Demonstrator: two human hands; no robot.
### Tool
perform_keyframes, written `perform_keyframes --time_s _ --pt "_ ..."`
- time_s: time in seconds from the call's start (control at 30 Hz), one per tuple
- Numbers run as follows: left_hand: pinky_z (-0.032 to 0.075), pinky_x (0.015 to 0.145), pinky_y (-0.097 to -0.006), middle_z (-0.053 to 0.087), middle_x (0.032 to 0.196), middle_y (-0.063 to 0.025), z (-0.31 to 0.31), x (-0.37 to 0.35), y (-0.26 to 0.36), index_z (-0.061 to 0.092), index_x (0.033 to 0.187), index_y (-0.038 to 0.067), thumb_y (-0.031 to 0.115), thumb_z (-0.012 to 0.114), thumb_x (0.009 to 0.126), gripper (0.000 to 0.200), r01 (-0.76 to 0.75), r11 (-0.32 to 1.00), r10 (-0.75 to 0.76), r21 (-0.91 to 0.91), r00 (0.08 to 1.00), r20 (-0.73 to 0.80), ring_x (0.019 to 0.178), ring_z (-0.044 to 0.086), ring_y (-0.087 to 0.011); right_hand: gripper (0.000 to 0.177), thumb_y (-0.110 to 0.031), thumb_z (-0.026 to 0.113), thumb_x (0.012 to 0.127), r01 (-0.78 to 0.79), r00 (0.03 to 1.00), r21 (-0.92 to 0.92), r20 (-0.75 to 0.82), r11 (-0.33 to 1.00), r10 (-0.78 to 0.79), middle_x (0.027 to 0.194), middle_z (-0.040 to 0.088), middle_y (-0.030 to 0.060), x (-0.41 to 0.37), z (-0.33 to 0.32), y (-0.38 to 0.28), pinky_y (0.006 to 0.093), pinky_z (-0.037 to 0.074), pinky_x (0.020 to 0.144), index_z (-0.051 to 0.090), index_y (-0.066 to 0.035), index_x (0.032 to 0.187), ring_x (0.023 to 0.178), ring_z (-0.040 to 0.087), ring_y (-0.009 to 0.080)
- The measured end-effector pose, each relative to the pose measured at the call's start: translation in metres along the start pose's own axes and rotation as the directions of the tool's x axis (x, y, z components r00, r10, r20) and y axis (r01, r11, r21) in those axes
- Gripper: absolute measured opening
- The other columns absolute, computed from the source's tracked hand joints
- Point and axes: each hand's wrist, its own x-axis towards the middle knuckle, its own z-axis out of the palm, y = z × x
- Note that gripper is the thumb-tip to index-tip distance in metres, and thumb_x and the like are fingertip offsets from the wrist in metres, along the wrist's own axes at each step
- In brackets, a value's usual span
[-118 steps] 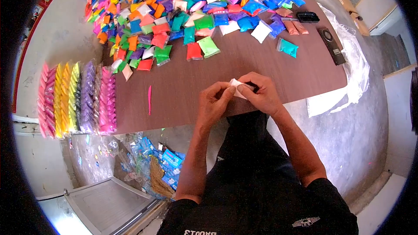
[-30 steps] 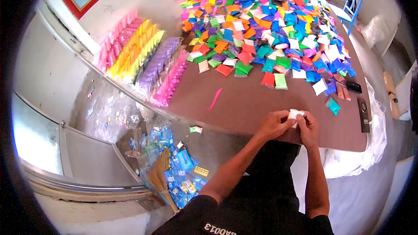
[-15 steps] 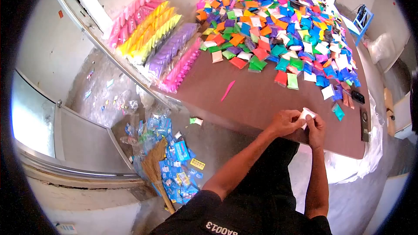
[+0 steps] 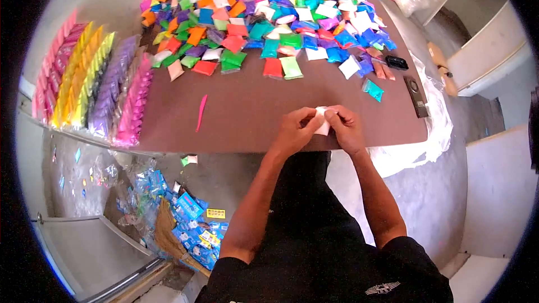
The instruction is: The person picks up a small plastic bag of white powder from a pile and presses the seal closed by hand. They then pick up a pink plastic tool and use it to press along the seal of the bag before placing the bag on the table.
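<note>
A small white packet [image 4: 322, 127] is pinched between both hands above the near edge of the brown table [image 4: 236, 118]. My left hand [image 4: 295, 130] closes on its left side, thumb and fingertips together. On the other side my right hand [image 4: 346, 127] grips its upper right part. The fingers cover much of the packet's top. Left of the hands lies a pink plastic knife-like tool [image 4: 201, 113]. Beyond them, a teal packet [image 4: 372, 90] lies apart from a large heap of colourful packets [image 4: 269, 19].
Rows of bagged packets, among them purple [image 4: 115, 92] and pink [image 4: 135, 101], line the table's left end. A black device [image 4: 415, 96] and a black object [image 4: 397, 63] lie at right. A broom [image 4: 167, 230] and blue packaging [image 4: 188, 207] are on the floor.
My view has turned to the right, so the table and heap appear shifted left. Both hands still hold the white packet, which now hangs lower between the fingers.
</note>
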Motion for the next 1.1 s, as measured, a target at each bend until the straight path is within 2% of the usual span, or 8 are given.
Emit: perform_keyframes --time_s 0.27,0.37,0.43,0.53,0.67,0.87,1.0,1.1 --pt "0.052 0.072 -0.0307 0.071 0.088 -0.0032 -0.001 -0.001 -0.009 0.073 0.106 0.000 0.019 0.068 0.100 0.021 0.004 0.999 -0.003 0.047 0.999 -0.035 0.079 0.063 -0.0127 0.016 -0.017 0.068 0.103 0.029 0.998 -0.015 0.050 0.999 -0.028 0.089 0.068 -0.0034 -0.003 -0.002 0.005 0.0237 0.049 0.073 0.074 -0.003 0.104 0.082 0.059 0.0050" --pt "0.051 0.069 -0.0297 0.069 0.085 -0.0013 -0.001 0.000 -0.003 0.073 0.104 -0.001 0.018 0.069 0.100 0.019 -0.021 0.979 0.030 0.202 0.998 -0.046 0.078 0.062 -0.0121 0.015 -0.017 0.069 0.102 0.061 0.997 -0.029 0.042 0.998 -0.060 0.090 0.068 -0.0032 -0.001 -0.002 0.008 0.0247 0.050 0.074 0.073 -0.003 0.104 0.082 0.060 0.0057" --pt "0.050 0.066 -0.0288 0.068 0.082 0.0004 0.004 0.001 -0.004 0.073 0.102 0.000 0.017 0.070 0.099 0.018 -0.077 0.997 0.076 -0.002 0.984 -0.163 0.074 0.061 -0.0115 0.015 -0.017 0.070 0.101 0.071 0.997 -0.048 0.037 0.996 -0.070 0.091 0.069 -0.0020 -0.001 -0.001 0.009 0.0262 0.051 0.076 0.073 -0.003 0.103 0.085 0.061 0.0070" --pt "0.050 0.066 -0.0283 0.067 0.082 0.0008 -0.002 -0.001 -0.002 0.073 0.102 0.001 0.017 0.069 0.100 0.017 0.055 0.998 -0.057 -0.021 0.993 -0.105 0.074 0.060 -0.0101 0.012 -0.013 0.068 0.102 0.081 0.993 -0.176 0.095 0.981 -0.065 0.092 0.068 -0.0016 -0.004 -0.003 -0.001 0.0253 0.051 0.078 0.072 -0.003 0.103 0.087 0.061 0.0063" --pt "0.049 0.066 -0.0260 0.066 0.080 0.0014 -0.001 -0.003 0.000 0.073 0.100 0.000 0.013 0.069 0.100 0.013 -0.049 0.999 0.046 -0.017 0.988 -0.149 0.074 0.058 -0.0066 0.010 -0.012 0.068 0.101 0.043 0.997 -0.123 0.065 0.991 -0.035 0.091 0.068 -0.0016 -0.006 0.000 -0.012 0.0257 0.050 0.077 0.072 -0.003 0.102 0.085 0.060 0.0061" --pt "0.052 0.069 -0.0282 0.072 0.088 -0.0015 0.003 -0.007 0.035 0.073 0.104 0.000 0.017 0.071 0.099 0.018 0.131 0.991 -0.130 -0.005 0.975 -0.183 0.077 0.062 -0.0092 0.012 -0.013 0.067 0.102 0.099 0.994 -0.058 0.049 0.993 -0.096 0.088 0.066 -0.0031 -0.002 -0.005 0.001 0.0238 0.048 0.070 0.072 -0.002 0.101 0.080 0.058 0.0043" --pt "0.050 0.064 -0.0330 0.069 0.080 -0.0101 0.001 -0.006 0.020 0.073 0.097 -0.002 0.025 0.074 0.096 0.027 0.079 0.969 -0.062 0.234 0.995 -0.081 0.072 0.062 -0.0120 0.018 -0.019 0.071 0.100 0.008 1.000 -0.034 0.029 0.999 -0.007 0.092 0.072 0.0028 -0.001 -0.007 0.005 0.0282 0.053 0.078 0.075 -0.002 0.102 0.085 0.065 0.0097" --pt "0.048 0.061 -0.0329 0.063 0.072 -0.0106 0.000 -0.004 0.010 0.070 0.092 -0.003 0.026 0.075 0.095 0.030 0.063 0.973 -0.044 0.222 0.995 -0.090 0.069 0.058 -0.0101 0.018 -0.019 0.071 0.099 0.127 0.992 -0.081 0.007 0.989 -0.126 0.093 0.073 0.0039 -0.001 -0.004 0.002 0.0286 0.053 0.078 0.075 -0.002 0.103 0.087 0.066 0.0104"
